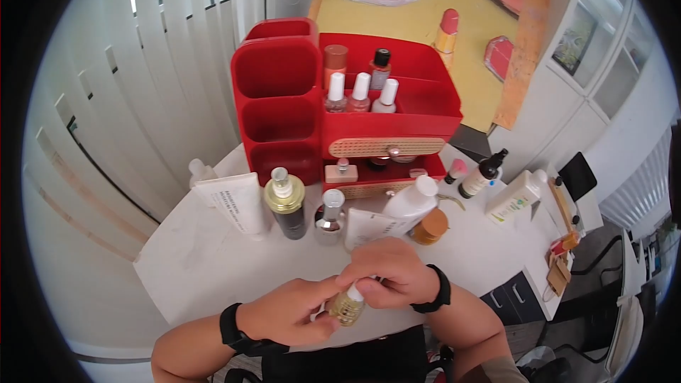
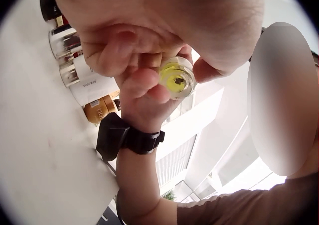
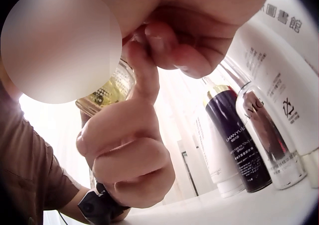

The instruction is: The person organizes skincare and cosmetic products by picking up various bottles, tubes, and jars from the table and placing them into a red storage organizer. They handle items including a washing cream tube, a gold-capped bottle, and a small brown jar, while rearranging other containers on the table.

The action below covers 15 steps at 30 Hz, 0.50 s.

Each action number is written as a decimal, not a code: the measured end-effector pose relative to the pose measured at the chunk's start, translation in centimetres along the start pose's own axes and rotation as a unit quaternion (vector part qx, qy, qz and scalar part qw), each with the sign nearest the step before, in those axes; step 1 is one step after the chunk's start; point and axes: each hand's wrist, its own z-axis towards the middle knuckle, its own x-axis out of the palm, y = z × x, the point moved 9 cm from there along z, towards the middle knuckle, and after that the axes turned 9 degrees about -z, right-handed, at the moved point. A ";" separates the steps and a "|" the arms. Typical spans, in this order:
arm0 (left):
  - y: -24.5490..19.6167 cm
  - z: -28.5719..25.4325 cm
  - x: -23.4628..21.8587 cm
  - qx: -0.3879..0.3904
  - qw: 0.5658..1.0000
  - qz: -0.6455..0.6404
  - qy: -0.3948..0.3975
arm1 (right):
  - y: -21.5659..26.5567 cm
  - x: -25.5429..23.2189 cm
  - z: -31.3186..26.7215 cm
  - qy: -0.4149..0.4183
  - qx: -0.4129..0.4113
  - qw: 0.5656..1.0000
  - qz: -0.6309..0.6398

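A small glass bottle of yellow liquid (image 1: pixel 347 308) with a white cap (image 1: pixel 356 291) is held over the table's front edge. My left hand (image 1: pixel 292 310) grips its glass body between thumb and fingers. The right hand (image 1: pixel 389 269) pinches the cap from above. In the left wrist view the round bottle base (image 2: pixel 178 80) faces the camera, between the thumb and fingers of the left hand (image 2: pixel 159 30). The right wrist view shows the glass body (image 3: pixel 112 91) in the left hand's curled fingers (image 3: pixel 127 150), with the right hand (image 3: pixel 199 25) above.
Behind the hands stand a white tube (image 1: pixel 237 202), a dark bottle with gold collar (image 1: pixel 287 213), a clear pump bottle (image 1: pixel 330 220), a white bottle (image 1: pixel 413 202) and an orange jar (image 1: pixel 430 227). A red organizer (image 1: pixel 390 124) with nail polish bottles is at the back.
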 end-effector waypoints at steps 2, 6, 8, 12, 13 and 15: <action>-0.1 0.1 0.0 0.020 1.000 -0.013 -0.009 | 0.4 -0.1 -0.1 -0.008 -0.017 0.999 -0.032; 0.2 0.5 -0.8 -0.014 0.995 -0.080 -0.052 | 4.4 -2.5 -0.7 -0.048 -0.071 0.987 -0.133; 0.6 0.8 -1.0 -0.019 0.997 -0.047 -0.055 | 6.7 -4.6 -1.8 -0.035 -0.065 0.973 -0.221; 1.3 1.1 -1.3 -0.051 0.996 0.023 -0.063 | 9.4 -10.3 -4.7 -0.051 0.018 0.914 -0.402; 1.2 1.1 -1.3 -0.049 0.997 0.022 -0.063 | 9.6 -11.6 -5.1 -0.047 0.051 0.885 -0.460; 1.1 1.2 -1.0 -0.051 0.996 0.041 -0.053 | 8.1 -14.0 -5.7 -0.042 0.154 0.843 -0.514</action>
